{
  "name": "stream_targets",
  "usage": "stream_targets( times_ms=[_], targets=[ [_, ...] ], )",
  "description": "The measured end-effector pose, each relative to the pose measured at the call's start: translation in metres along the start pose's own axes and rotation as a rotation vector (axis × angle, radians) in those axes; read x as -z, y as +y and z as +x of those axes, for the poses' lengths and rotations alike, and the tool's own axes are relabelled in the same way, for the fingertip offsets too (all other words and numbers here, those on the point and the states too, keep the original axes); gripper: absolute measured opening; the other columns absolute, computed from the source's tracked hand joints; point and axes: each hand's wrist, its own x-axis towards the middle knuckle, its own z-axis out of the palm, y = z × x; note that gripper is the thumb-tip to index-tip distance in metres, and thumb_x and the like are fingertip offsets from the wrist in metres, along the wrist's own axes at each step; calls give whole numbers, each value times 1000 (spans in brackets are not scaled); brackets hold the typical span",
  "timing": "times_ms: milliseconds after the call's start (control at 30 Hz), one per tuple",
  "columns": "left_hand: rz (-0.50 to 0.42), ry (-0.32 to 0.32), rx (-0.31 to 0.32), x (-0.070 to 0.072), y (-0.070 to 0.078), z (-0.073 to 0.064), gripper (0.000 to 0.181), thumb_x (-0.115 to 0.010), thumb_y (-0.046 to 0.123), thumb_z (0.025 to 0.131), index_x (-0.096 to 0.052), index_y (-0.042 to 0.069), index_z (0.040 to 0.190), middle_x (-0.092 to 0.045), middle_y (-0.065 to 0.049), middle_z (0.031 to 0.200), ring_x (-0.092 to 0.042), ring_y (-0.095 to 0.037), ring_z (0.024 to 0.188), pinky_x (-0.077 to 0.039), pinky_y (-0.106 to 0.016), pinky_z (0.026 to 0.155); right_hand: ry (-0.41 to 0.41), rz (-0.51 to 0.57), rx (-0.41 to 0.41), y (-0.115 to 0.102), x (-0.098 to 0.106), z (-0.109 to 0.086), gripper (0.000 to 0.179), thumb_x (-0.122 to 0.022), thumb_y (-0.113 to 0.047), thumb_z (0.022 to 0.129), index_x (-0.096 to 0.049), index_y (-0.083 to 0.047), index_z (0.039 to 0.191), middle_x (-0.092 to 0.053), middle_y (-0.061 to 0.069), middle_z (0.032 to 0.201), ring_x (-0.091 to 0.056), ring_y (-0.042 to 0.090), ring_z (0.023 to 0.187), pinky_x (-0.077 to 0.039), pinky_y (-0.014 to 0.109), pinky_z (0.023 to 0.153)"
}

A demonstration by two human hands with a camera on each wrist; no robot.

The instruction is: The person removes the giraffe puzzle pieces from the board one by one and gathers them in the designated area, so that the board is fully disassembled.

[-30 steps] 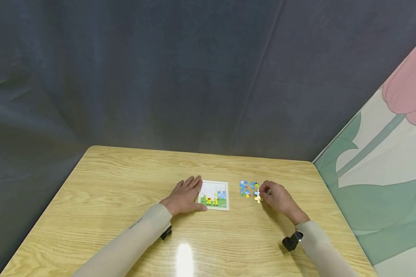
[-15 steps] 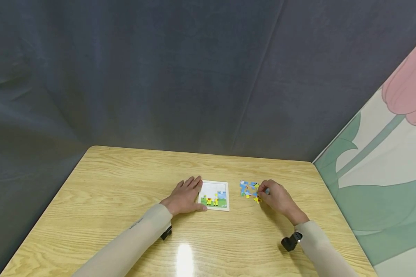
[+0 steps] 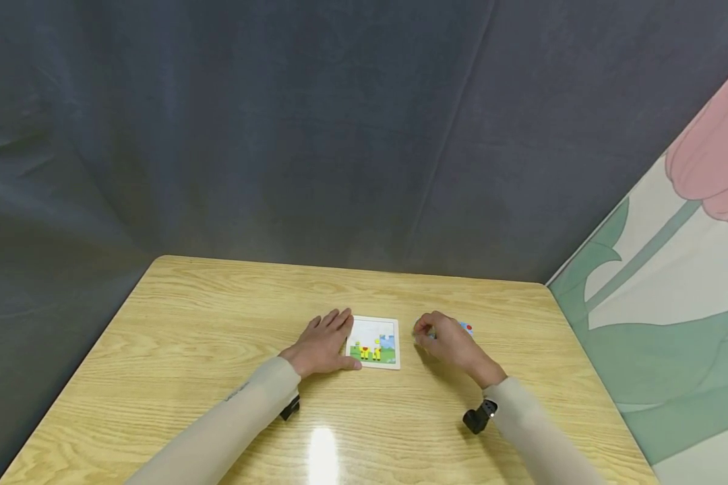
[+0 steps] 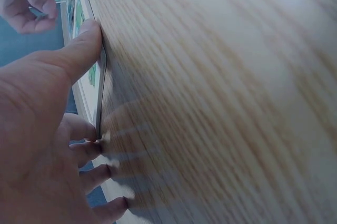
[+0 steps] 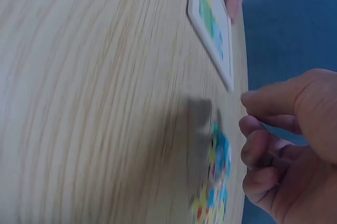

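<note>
A small white-framed jigsaw puzzle [image 3: 374, 342] lies on the table, its lower part filled with a green and yellow picture. My left hand [image 3: 321, 343] rests spread at the frame's left side, thumb at the lower left corner and index fingertip at the upper left. Just right of the frame is my right hand [image 3: 451, 340], thumb and fingers pinched together. A thin pale edge of a puzzle piece [image 4: 61, 2] shows at its fingertips in the left wrist view; the fingers hide most of it. Several loose puzzle pieces [image 5: 218, 166] lie under and behind this hand, blurred in the right wrist view.
The wood-grain table [image 3: 249, 296] reaches to a dark curtain [image 3: 279, 135] at the back. A flower-patterned cloth [image 3: 661, 303] hangs along the right side. Glare [image 3: 323, 455] shines off the table near its front.
My right hand has moved left from the loose pieces' right side toward the frame, now covering most of them in the head view. The left hand and frame stay put.
</note>
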Motion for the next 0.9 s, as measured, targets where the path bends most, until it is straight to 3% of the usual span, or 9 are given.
stream_targets(
  times_ms=[167,367,900],
  targets=[
    [-12,7,1,0,0,-1,97,-67,58,101,-24,6,171,-12,-9,182,-12,-34,170,-16,-59,136,-44,-2,52,-13,-16,11,11,-72,-7,100,-75,-5,110,-70,2,97,-54,9,77,-45,23,67],
    [-9,2,14,-4,0,0,98,-66,60,100,-23,7,171,-12,-8,182,-12,-33,170,-15,-59,136,-96,-27,53,-18,-29,14,17,-76,-9,97,-74,-6,113,-64,-1,89,-49,10,70,-40,21,62],
    [4,10,15,-2,1,1,98,-66,61,100,-24,7,171,-13,-8,182,-13,-33,170,-16,-59,136,-155,-63,6,-29,-25,18,21,-77,-6,96,-70,-7,116,-60,0,86,-50,13,73,-40,25,65]
  ],
)
